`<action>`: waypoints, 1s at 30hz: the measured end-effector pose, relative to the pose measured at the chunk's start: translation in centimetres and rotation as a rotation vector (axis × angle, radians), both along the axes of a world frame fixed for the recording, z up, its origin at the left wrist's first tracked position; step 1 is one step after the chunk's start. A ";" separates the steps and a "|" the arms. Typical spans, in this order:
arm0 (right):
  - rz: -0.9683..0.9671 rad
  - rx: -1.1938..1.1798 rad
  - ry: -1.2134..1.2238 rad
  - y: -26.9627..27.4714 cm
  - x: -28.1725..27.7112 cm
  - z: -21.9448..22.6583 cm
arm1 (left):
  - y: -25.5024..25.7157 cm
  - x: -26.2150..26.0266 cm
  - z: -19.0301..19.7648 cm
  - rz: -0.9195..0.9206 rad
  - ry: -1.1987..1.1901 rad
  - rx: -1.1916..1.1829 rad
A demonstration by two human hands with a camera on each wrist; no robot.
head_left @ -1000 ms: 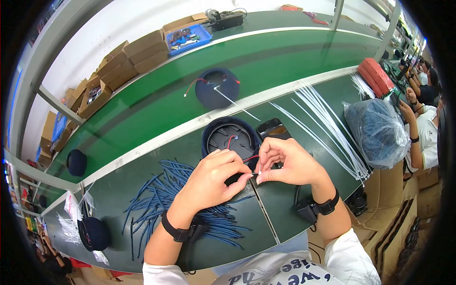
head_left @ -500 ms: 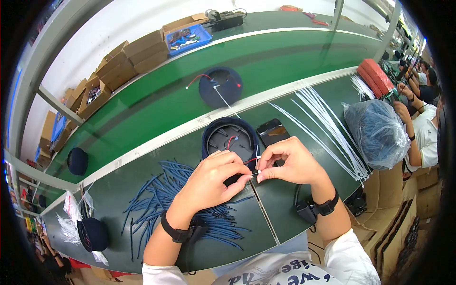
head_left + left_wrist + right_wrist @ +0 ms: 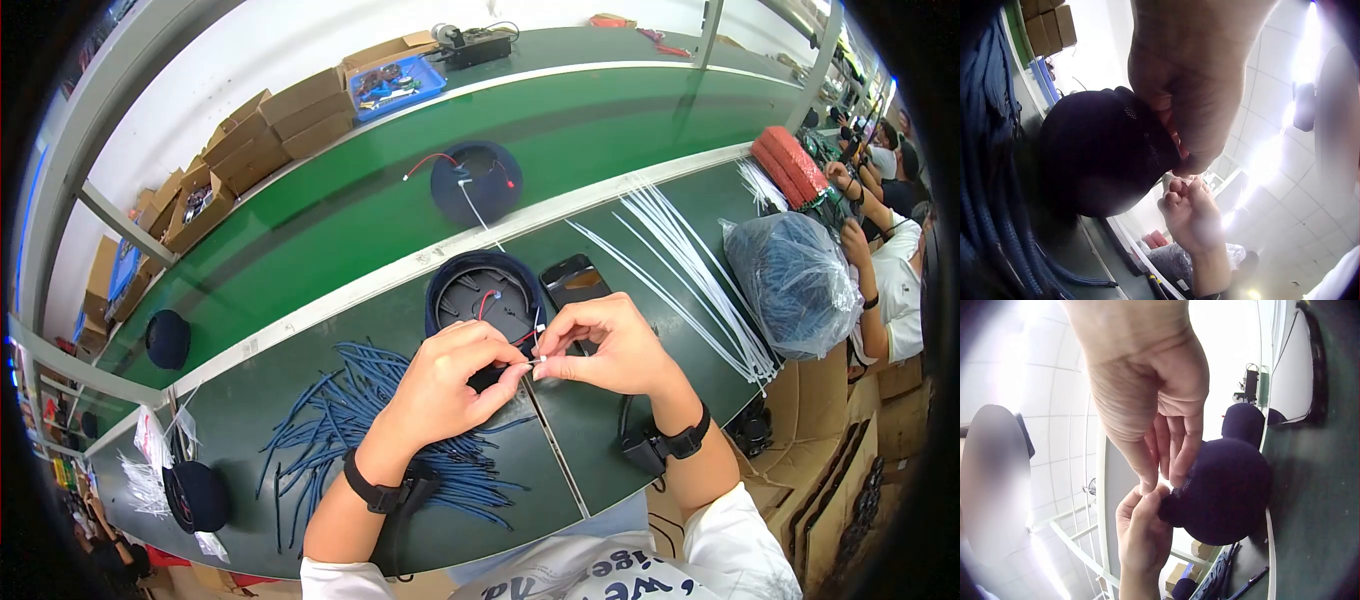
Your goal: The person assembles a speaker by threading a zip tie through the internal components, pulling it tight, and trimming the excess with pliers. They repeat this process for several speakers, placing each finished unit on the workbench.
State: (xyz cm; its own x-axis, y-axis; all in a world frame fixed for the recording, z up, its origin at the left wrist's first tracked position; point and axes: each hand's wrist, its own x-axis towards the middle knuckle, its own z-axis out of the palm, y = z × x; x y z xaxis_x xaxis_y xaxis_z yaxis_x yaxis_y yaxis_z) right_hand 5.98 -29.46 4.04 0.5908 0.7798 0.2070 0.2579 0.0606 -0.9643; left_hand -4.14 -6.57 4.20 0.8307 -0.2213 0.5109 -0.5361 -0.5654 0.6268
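Over the near side of a dark-blue fabric-covered round shell (image 3: 455,283), both hands meet fingertip to fingertip. My left hand (image 3: 445,375) pinches one end of a thin white cable tie (image 3: 537,361) between thumb and forefinger. At its other end, the right hand (image 3: 615,345) pinches the same tie, mostly hidden by the fingers. Inside the shell, which opens upward, lies a red wire (image 3: 487,300) with a small connector. In the right wrist view the shell (image 3: 1225,494) is seen side-on, close beside the fingertips.
Blue braided cords (image 3: 345,400) lie heaped left of the shell. A phone (image 3: 575,280), loose white cable ties (image 3: 690,270) and a plastic bag (image 3: 790,285) of blue cords lie to the right. Behind runs a green belt (image 3: 330,230) carrying another round shell (image 3: 478,185).
On the green belt, the round shells have shifted to the right. Both hands stay nearly in place, with the right fingertips drawn slightly left toward the left hand.
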 end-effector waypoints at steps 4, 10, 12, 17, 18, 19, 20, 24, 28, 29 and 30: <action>-0.022 0.043 0.038 0.4 -0.3 -0.4 | -0.2 0.0 -0.1 0.021 -0.007 -0.009; 0.022 0.037 0.125 0.5 -0.4 -0.1 | -0.4 0.1 -0.2 0.052 -0.020 -0.056; 0.000 0.017 0.106 0.2 -0.1 -0.2 | -0.4 -0.1 0.3 0.073 0.025 -0.101; -0.052 -0.014 -0.061 0.8 -0.4 -0.6 | -0.8 0.0 -0.9 0.086 -0.048 -0.128; -0.069 -0.001 -0.119 1.0 -0.6 -0.6 | -0.9 0.1 -1.2 0.082 -0.076 -0.142; -0.067 0.000 -0.178 1.0 -0.6 -0.6 | -0.8 0.1 -1.3 0.065 -0.085 -0.140; -0.065 0.001 -0.239 1.1 -0.6 -0.5 | -0.6 0.2 -1.4 0.048 -0.097 -0.137; -0.062 -0.055 -0.265 1.0 -0.7 -0.3 | -0.4 0.6 -1.0 0.003 -0.196 -0.097; -0.036 -0.057 -0.223 1.0 -0.7 -0.2 | -0.1 0.5 -1.7 -0.004 -0.331 0.112; -0.026 -0.052 -0.227 0.9 -0.5 -0.1 | 0.0 0.2 -1.6 0.028 -0.353 0.152; -0.049 -0.066 -0.172 1.0 -0.5 -0.6 | 0.0 -0.2 -1.6 0.045 -0.387 0.183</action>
